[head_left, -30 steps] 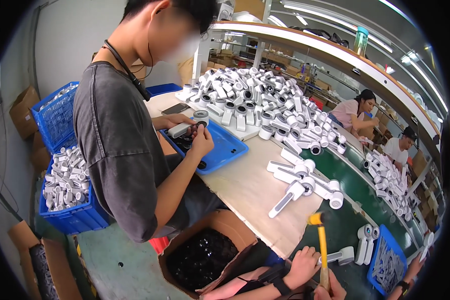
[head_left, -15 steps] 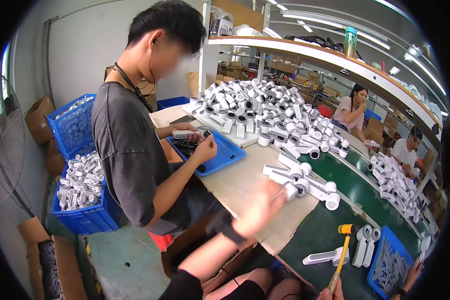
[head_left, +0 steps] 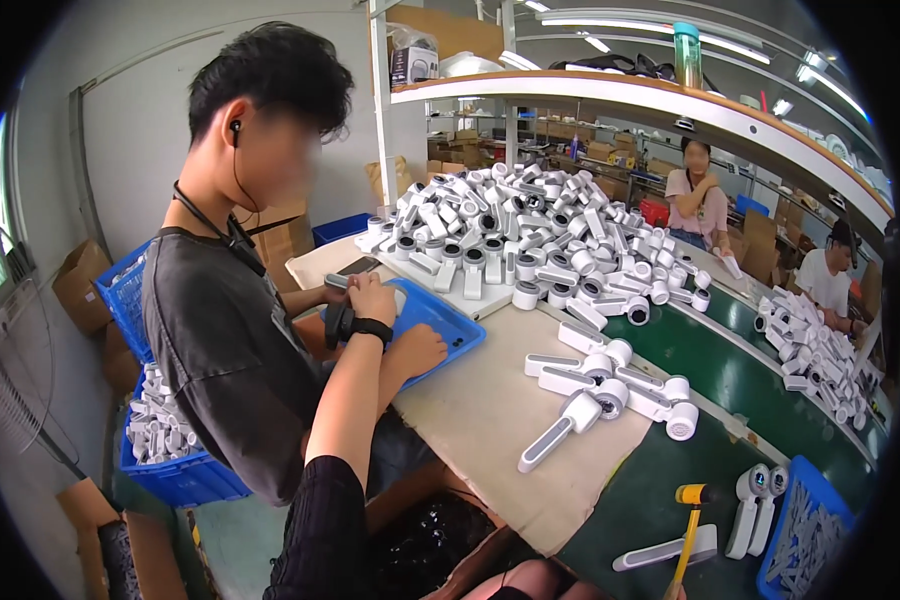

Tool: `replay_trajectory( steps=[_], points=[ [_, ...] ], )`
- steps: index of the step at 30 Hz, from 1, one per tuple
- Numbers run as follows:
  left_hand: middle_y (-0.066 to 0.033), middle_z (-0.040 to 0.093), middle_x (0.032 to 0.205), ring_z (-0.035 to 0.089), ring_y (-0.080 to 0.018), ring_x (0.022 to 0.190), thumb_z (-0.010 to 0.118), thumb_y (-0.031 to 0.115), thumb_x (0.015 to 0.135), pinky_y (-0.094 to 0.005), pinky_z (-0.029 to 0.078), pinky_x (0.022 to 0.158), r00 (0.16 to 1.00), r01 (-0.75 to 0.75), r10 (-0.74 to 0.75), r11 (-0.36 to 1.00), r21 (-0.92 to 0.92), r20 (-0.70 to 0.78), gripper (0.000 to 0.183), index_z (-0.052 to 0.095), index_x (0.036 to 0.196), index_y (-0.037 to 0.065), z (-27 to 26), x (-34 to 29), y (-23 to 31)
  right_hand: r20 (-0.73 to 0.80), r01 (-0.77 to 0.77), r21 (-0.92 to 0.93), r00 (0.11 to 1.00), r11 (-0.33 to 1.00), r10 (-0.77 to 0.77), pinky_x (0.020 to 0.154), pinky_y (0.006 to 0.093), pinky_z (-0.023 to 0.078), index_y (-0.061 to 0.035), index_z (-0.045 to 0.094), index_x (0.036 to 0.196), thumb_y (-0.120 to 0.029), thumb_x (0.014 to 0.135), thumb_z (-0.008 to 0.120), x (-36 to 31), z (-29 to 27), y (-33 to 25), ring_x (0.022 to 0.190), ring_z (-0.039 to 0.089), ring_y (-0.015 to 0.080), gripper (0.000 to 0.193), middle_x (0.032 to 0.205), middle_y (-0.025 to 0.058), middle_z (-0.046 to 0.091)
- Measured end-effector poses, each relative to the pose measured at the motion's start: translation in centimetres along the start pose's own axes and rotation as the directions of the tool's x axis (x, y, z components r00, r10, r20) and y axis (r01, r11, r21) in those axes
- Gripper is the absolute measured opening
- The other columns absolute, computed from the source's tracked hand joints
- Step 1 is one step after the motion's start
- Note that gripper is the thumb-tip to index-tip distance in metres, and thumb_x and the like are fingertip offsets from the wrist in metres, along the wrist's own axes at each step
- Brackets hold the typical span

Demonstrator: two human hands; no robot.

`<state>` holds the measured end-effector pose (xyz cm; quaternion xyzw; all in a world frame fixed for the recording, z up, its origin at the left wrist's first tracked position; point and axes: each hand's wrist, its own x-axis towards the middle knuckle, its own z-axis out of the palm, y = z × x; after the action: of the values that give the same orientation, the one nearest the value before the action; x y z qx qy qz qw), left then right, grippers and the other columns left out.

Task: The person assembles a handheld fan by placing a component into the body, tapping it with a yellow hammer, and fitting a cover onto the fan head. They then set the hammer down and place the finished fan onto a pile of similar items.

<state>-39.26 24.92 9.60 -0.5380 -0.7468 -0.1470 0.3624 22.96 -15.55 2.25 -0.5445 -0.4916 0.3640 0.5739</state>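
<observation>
My left hand (head_left: pixel 373 298) reaches across to the co-worker at the left and closes over a white-and-grey handheld unit (head_left: pixel 338 283); the co-worker's fingers are beside it, and my hand covers the unit's middle. A black band is round my left wrist. The co-worker's other hand (head_left: pixel 418 350) rests over a blue tray (head_left: pixel 460 345). My right hand (head_left: pixel 676 592), mostly cut off by the lower edge, grips a yellow-handled hammer (head_left: pixel 690 530) with a black-tipped head. Left of the hammer lies a white handle piece (head_left: pixel 665 549); to its right stand two round-headed units (head_left: pixel 755 510).
Several white units (head_left: pixel 560 430) lie on the beige bench sheet (head_left: pixel 500 400). Behind them rises a big heap of units (head_left: pixel 530 220) beside the green belt (head_left: pixel 690 345). A blue bin of grey strips (head_left: pixel 805 540) stands at right. A shelf (head_left: pixel 620 90) spans overhead.
My left hand has left the bench units, where one more unit now lies slanted, and moved up and left onto the unit at the co-worker's hands. My right hand still holds the hammer.
</observation>
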Motion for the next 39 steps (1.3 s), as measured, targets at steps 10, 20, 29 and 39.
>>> replay_trajectory(
  steps=[10,20,29,39],
  points=[
    [-0.0118,0.06,0.11,0.056,-0.0334,0.106,0.062,0.014,0.082,-0.0476,0.047,0.083,0.975,-0.153,0.109,0.961,-0.228,-0.195,0.026,0.071,0.106,0.012,-10.4,-0.2,8.0,-0.051,-0.049,0.057,0.997,0.997,0.052,0.049,0.0184,0.03,0.0012,0.044,0.145,-0.004,0.097,0.058,0.5,1.9,-2.4,0.054,0.039,0.0032,0.051,0.074,-0.0036,0.052],
    [-0.016,0.067,0.099,0.062,-0.0343,0.091,0.078,0.024,0.08,-0.0424,0.05,0.084,0.876,-0.3,0.441,0.179,-0.937,-0.196,0.037,0.067,0.109,0.005,-32.9,-25.7,28.4,-0.073,-0.154,0.003,0.985,0.988,0.154,0.046,0.0183,0.036,0.0015,0.047,0.143,0.003,0.089,0.06,-1.1,-4.1,-3.5,0.051,0.048,0.0039,0.056,0.07,-0.0006,0.054],
    [-0.0118,0.069,0.089,0.06,-0.0325,0.086,0.08,0.011,0.075,-0.0394,0.048,0.08,0.903,0.03,0.428,0.017,-0.999,0.035,0.023,0.072,0.095,0.005,-29.7,-31.7,32.3,0.223,0.166,-0.508,0.973,0.845,-0.057,0.073,0.0279,0.049,0.0027,0.052,0.137,0.0,0.086,0.067,-3.8,-6.6,-5.0,0.077,0.063,0.0231,0.053,0.092,0.0146,0.065],
    [-0.0112,0.069,0.089,0.062,-0.0324,0.089,0.081,0.014,0.073,-0.0419,0.049,0.082,0.901,0.095,0.42,0.047,-0.994,0.106,0.024,0.074,0.096,0.007,-29.4,-31.4,32.5,0.226,0.213,-0.493,0.968,0.843,-0.112,0.069,0.0284,0.047,0.0019,0.052,0.138,0.0,0.086,0.068,-4.0,-5.8,-6.0,0.07,0.058,0.0207,0.054,0.083,0.0129,0.06]
  ],
)
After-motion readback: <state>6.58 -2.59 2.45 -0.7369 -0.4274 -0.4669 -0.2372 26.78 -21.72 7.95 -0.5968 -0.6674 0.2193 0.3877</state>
